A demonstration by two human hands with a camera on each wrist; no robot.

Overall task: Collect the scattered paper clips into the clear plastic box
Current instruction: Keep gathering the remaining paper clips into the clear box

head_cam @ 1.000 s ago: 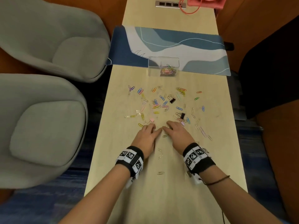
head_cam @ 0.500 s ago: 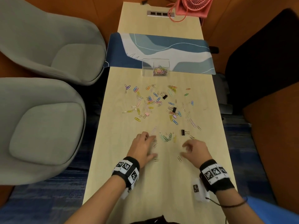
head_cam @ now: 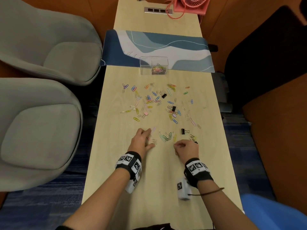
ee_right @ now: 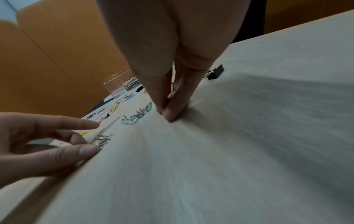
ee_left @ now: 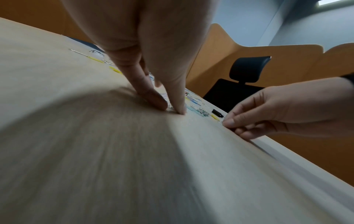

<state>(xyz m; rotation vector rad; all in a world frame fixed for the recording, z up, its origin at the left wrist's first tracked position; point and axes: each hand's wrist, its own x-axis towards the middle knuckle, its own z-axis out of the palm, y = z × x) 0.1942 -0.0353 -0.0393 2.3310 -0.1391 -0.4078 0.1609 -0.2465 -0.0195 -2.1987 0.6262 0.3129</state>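
Note:
Coloured paper clips (head_cam: 149, 100) lie scattered over the middle of the light wood table (head_cam: 157, 180). The clear plastic box (head_cam: 153, 65) stands at the far side on the mat's edge, with a heap of clips (head_cam: 158, 70) in its right half; it also shows far off in the right wrist view as the box (ee_right: 114, 86). My left hand (head_cam: 150, 138) has its fingers spread, thumb and fingertips touching a few silver clips (ee_right: 101, 139) on the table. My right hand (head_cam: 175, 144) pinches a small clip against the tabletop, thumb (ee_right: 159, 103) against forefinger. A bunch of greenish clips (head_cam: 166, 136) lies between my hands.
Black binder clips (head_cam: 183, 131) lie among the paper clips. A blue and white mat (head_cam: 182, 52) crosses the table behind the box, with a pink fan (head_cam: 191, 4) and a socket strip (head_cam: 157, 10) beyond. Grey armchairs (head_cam: 41, 130) stand left, a black chair (head_cam: 265, 55) right.
My hands, side by side a second ago, have drawn apart and back towards me. The right hand's fingers have since closed into a pinch on the table; the left hand stays by the silver clips.

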